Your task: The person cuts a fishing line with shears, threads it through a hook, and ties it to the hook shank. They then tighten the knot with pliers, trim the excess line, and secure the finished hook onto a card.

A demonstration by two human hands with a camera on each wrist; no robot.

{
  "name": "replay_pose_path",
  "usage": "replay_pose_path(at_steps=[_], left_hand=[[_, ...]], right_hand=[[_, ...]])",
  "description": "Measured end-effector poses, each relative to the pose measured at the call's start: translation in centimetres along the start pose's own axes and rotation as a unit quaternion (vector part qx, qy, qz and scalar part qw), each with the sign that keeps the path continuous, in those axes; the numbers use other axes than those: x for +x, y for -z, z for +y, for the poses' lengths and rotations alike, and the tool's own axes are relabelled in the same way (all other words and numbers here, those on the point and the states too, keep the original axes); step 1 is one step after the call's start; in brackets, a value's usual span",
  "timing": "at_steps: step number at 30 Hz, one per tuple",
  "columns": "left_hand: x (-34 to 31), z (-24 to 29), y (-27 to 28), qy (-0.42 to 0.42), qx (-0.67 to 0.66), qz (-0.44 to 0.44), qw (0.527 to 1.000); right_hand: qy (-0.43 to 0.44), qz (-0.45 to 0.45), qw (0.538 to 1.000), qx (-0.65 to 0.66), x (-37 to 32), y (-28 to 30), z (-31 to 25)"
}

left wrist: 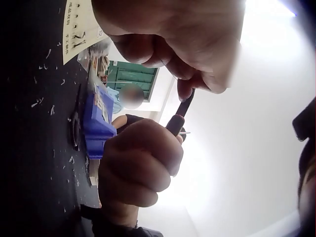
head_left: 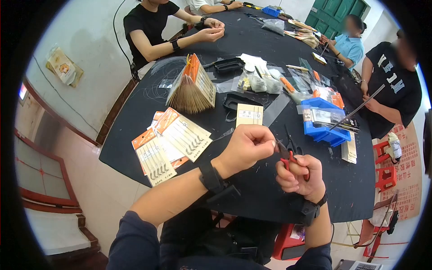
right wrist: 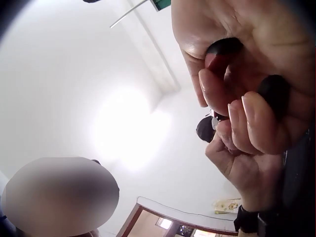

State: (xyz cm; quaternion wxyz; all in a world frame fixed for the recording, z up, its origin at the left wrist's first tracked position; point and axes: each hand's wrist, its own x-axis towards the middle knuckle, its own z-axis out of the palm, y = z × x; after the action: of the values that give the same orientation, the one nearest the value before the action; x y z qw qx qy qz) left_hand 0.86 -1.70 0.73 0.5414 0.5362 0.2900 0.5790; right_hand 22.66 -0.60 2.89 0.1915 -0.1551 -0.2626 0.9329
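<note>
My right hand (head_left: 302,177) grips red-and-black handled pliers (head_left: 285,158), its fingers curled round the handles. Beside it, my left hand (head_left: 250,148) has its fingers curled, thumb and forefinger pinched together at the tip of the pliers; whatever lies between them is too small to tell. The right wrist view shows the handle ends (right wrist: 222,53) against the right palm. Seen from the left wrist, the right fist (left wrist: 143,158) holds the pliers (left wrist: 176,123) up to the left fingertips. Black scissors (head_left: 293,143) lie on the table just behind the pliers.
Carded hooks (head_left: 153,157) lie at the left, below a fanned stack of cards (head_left: 193,92). A card pack (head_left: 249,115) lies behind my hands, a blue basket (head_left: 321,121) to the right. Bags (head_left: 258,83) and black trays sit further back. Several people sit round the black table (head_left: 130,121).
</note>
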Motion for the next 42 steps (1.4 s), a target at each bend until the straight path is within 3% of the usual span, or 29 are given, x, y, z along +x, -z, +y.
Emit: replay_pose_path(at_steps=[6, 8, 10, 12, 14, 16, 18, 29, 42], left_hand=[[0.2, 0.2, 0.2, 0.003, 0.036, 0.012, 0.999], [0.1, 0.1, 0.2, 0.009, 0.047, 0.012, 0.999], [0.2, 0.1, 0.5, 0.02, 0.05, 0.008, 0.999], [0.1, 0.4, 0.5, 0.026, 0.051, 0.014, 0.998], [0.2, 0.4, 0.2, 0.015, 0.063, 0.019, 0.998], [0.2, 0.3, 0.1, -0.017, 0.089, 0.028, 0.995], [0.0, 0.7, 0.1, -0.014, 0.095, 0.029, 0.995], [0.1, 0.8, 0.0, -0.038, 0.098, 0.035, 0.994], [-0.1, 0.8, -0.1, -0.042, 0.102, 0.023, 0.994]], right_hand=[[0.086, 0.05, 0.987, -0.13, 0.0, -0.3, -0.1], [0.173, -0.015, 0.981, -0.09, -1.0, 0.0, -0.7], [0.282, 0.018, 0.953, -0.112, -1.8, -0.5, -1.4], [0.33, 0.103, 0.895, -0.283, -1.9, -0.5, -1.8], [0.332, 0.233, 0.776, -0.483, -1.8, -0.5, -1.8], [0.316, 0.239, 0.752, -0.526, -1.0, -1.4, -1.3], [0.354, 0.197, 0.685, -0.605, -0.4, -0.9, -0.7], [0.276, 0.196, 0.67, -0.661, 0.1, -1.3, -0.5], [0.26, 0.189, 0.665, -0.675, 0.3, -1.7, -0.3]])
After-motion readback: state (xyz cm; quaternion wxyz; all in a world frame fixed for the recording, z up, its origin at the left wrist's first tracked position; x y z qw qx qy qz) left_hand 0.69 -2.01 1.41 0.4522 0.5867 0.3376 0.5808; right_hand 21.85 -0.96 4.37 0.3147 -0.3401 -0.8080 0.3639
